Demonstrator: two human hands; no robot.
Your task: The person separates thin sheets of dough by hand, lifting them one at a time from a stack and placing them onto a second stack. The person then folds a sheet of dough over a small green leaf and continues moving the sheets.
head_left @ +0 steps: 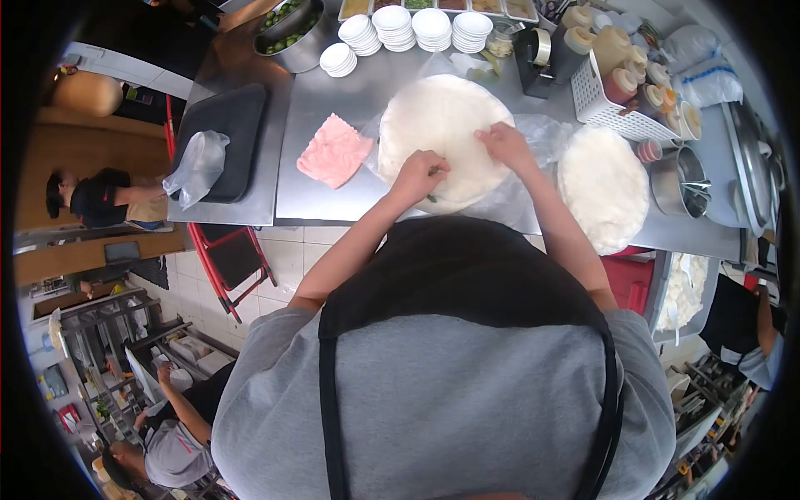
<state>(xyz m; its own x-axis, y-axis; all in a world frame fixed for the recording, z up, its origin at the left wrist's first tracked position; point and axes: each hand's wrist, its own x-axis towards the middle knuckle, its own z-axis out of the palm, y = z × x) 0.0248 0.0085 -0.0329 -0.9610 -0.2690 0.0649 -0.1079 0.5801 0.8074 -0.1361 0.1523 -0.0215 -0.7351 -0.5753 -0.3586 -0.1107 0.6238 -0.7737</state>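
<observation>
A large white round (pixel 442 117), which looks like cheese or dough, sits on thin clear plastic in front of me. My left hand (pixel 419 177) is closed over its near left part, the fingertips pinching a small dark green bit, perhaps leaf. Another green scrap (pixel 432 198) lies just below that hand. On the right part of the round rests my right hand (pixel 506 146), fingers curled and pressed together; whether anything is between them is hidden. A second white round (pixel 602 187) lies to the right, and a pink cloth (pixel 335 152) to the left.
Stacked white dishes (pixel 414 29) line the back of the steel table (pixel 312 100). A white basket of squeeze bottles (pixel 612 104) and a metal pot (pixel 679 183) stand right. A black tray (pixel 225 142) with a plastic bag is left. Several people are around.
</observation>
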